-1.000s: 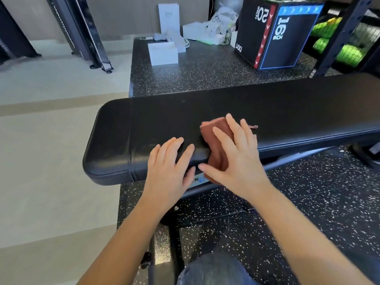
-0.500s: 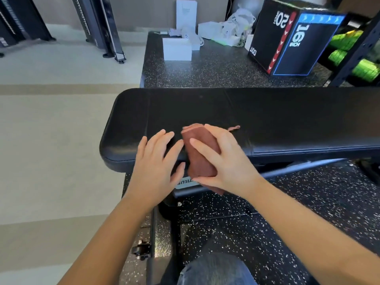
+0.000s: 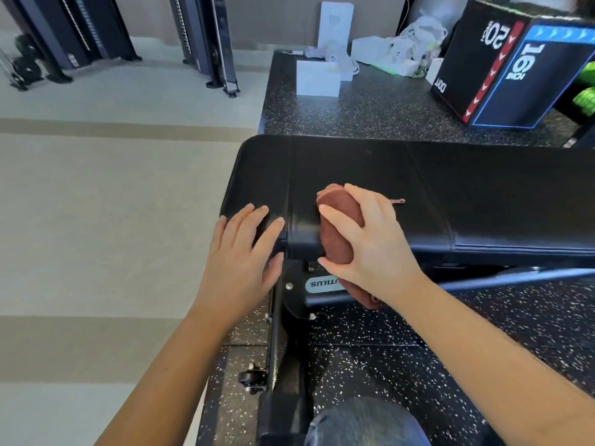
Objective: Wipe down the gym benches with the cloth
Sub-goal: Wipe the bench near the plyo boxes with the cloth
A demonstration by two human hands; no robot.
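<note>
Rust-brown cloth [image 3: 338, 226] draping over near edge of gym bench [image 3: 467, 188], long axis running 12 to 6 o'clock, right grip [image 3: 370, 249] clasping it, left grip [image 3: 244, 262] released, resting flat at its 9 o'clock.

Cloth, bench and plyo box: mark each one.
cloth [image 3: 338, 239], head view, exposed fold over the pad's front edge.
bench [image 3: 483, 188], head view, bare top of the pad.
plyo box [image 3: 521, 82], head view, blue-bordered side face.

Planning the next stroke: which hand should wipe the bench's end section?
Right hand: it holds the cloth on the bench; the left hand lies flat and empty beside it.
</note>
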